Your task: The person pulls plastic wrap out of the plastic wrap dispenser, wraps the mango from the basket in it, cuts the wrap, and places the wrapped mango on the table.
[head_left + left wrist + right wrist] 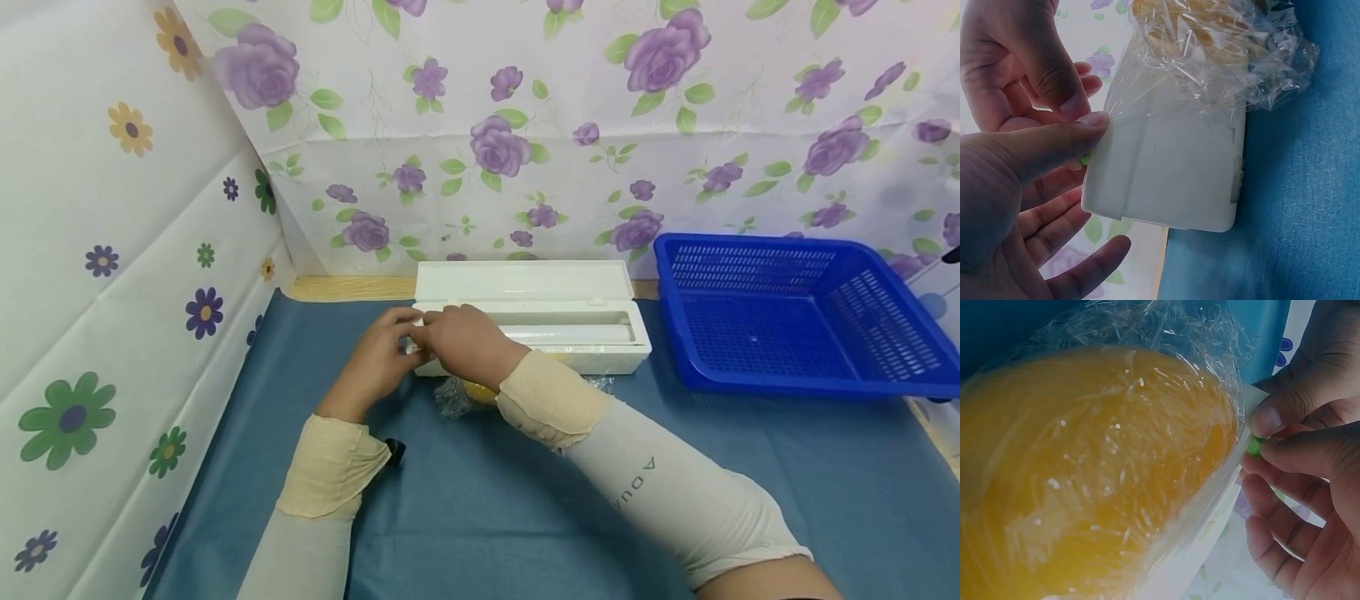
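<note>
A long white cling film dispenser (532,360) lies on the cloth with its lid (525,281) raised and a film roll (570,334) inside. Clear cling film (1191,69) runs over its front edge to a rounded yellow thing (1097,481), loosely covered by film; its kind is unclear. At the dispenser's left end, my left hand (380,354) grips the edge, thumb on top beside the film. My right hand (474,340) meets it there, pinching a small green slider (1255,445), which both thumbs partly hide.
A blue perforated basket (795,387) stands to the right of the dispenser. Blue-green cloth (540,517) covers the table. Flowered sheets rise behind (450,208) and at the left (142,350).
</note>
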`<state>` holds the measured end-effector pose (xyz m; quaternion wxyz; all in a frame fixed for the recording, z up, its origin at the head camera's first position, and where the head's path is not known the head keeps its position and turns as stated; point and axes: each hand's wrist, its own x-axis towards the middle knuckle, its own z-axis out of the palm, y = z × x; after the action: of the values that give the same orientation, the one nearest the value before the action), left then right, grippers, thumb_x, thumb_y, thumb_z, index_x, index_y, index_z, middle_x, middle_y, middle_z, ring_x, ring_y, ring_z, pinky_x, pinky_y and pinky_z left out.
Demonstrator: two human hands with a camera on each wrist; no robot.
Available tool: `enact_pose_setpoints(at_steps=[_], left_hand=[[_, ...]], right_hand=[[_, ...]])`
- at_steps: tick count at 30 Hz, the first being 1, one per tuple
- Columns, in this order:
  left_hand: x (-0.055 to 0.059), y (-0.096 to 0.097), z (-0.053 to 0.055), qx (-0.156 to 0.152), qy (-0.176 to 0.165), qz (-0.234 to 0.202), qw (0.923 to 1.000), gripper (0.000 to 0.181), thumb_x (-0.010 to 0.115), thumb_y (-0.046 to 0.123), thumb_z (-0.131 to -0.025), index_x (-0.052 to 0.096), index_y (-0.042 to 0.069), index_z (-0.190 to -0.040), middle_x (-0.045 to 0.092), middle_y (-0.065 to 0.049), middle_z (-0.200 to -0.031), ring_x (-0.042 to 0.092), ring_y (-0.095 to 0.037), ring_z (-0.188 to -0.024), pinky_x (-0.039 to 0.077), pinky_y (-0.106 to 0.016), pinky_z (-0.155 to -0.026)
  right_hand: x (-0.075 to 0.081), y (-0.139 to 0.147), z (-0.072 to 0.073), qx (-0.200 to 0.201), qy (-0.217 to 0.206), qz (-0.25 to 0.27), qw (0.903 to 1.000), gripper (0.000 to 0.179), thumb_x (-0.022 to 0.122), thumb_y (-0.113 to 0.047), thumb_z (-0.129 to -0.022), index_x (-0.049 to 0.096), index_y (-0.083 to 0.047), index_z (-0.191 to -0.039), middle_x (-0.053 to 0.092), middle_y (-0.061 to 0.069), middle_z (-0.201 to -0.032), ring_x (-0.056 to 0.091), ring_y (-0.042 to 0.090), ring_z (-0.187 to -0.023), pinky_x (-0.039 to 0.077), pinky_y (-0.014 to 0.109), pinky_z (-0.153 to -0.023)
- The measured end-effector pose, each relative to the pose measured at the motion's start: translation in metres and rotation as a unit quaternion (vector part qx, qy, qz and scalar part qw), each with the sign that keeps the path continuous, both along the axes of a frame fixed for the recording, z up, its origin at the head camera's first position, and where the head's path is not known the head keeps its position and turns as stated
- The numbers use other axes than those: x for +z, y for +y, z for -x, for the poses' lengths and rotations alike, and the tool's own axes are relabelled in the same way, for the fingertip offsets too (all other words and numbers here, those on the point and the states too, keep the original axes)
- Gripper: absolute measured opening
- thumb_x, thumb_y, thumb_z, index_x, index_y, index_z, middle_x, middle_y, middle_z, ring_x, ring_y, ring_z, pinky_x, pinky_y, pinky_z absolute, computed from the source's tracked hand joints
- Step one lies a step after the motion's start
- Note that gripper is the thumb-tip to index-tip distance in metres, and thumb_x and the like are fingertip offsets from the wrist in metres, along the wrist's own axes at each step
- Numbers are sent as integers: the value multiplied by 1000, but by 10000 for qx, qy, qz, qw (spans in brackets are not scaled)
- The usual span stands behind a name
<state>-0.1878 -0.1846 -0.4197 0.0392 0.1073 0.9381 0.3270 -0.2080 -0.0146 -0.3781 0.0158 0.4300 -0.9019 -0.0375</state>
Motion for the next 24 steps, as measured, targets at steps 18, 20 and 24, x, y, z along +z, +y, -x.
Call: enact_pose_setpoints(at_steps=[18,20,24], left_hand=[[0,0,1,33,29,-39,10000,27,72,25,-95,72,9,-116,43,-8,-155,49,-37,-135,50,-51,-99],[0,0,0,31,32,-55,10000,26,72,25,-95,72,9,-116,43,-8,-155,50,-37,-135,50,-51,-99],[1,1,0,26,33,-61,10000,27,72,26,-95,72,9,-116,44,-9,-155,50,-37,-135,48,-52,-100]], right_hand=[[1,4,0,37,-5,52,10000,33,63,-17,-101,66,-27,-133,70,2,-111,67,22,-88,56,37,-79],[0,4,1,35,-25,49,10000,34,63,-17,-101,65,-27,-133,70,2,-111,67,22,-88,56,37,-80],[-2,4,1,17,-64,41,10000,34,62,-17,-101,65,-27,-133,69,2,-113,68,21,-89,56,37,-81]])
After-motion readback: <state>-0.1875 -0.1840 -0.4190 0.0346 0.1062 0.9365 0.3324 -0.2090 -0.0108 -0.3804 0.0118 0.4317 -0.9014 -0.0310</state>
